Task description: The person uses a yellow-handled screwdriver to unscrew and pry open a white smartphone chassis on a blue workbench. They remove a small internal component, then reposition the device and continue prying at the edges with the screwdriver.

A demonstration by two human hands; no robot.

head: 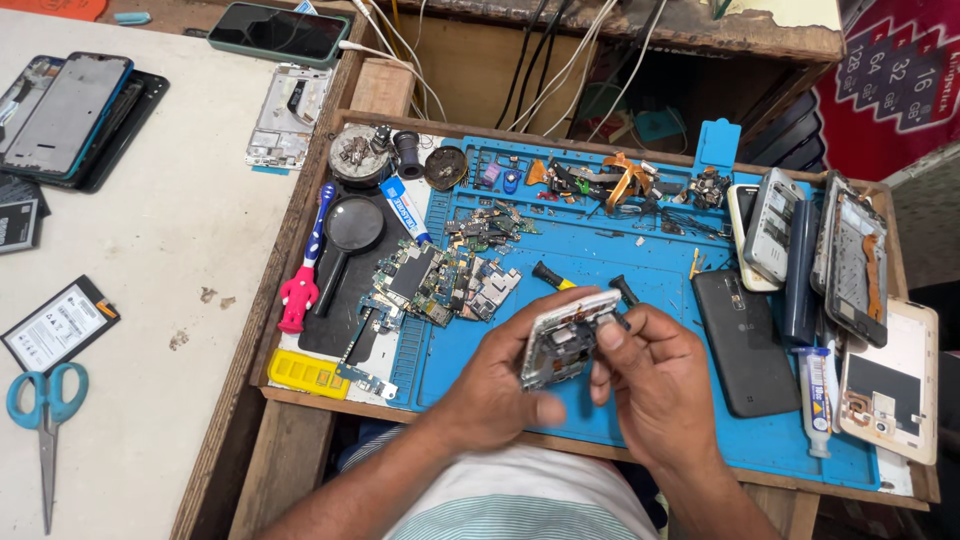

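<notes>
Nearest, gripping a phone frame (566,338) in the left hand (497,390), fingers closed around its lower edge, tilting it up on its side just above the blue mat (640,400). Pinching at the frame's upper right corner with the right hand (655,372), thumb (606,333) pressing against the rim, fingers curling shut behind; hard to tell whether holding a small tool too. Hovering over the near middle of the mat, in front of a striped shirt (520,510).

Lying just right of the hands, a black phone (743,340), back up. Resting beyond that, near the mat's right edge, a white glue tube (819,395) and a white phone shell (893,385). Sitting just behind the frame, a black-handled tool (552,276) with a yellow neck. Piling up left of that, circuit boards (440,282). Lying further left, a magnifier (348,240), a pink toothbrush (305,270) and a yellow strip (308,373).

Stacking at the far right, several opened phones (810,245). Scattering along the mat's back edge, flex cables (620,180) and small parts. Running down behind the tray, white and black cables (560,60).

Spreading over the pale table (170,220) on the left, blue scissors (45,420), a battery (60,322), screens (70,115), a white midframe (285,118) and a dark phone (280,32).
</notes>
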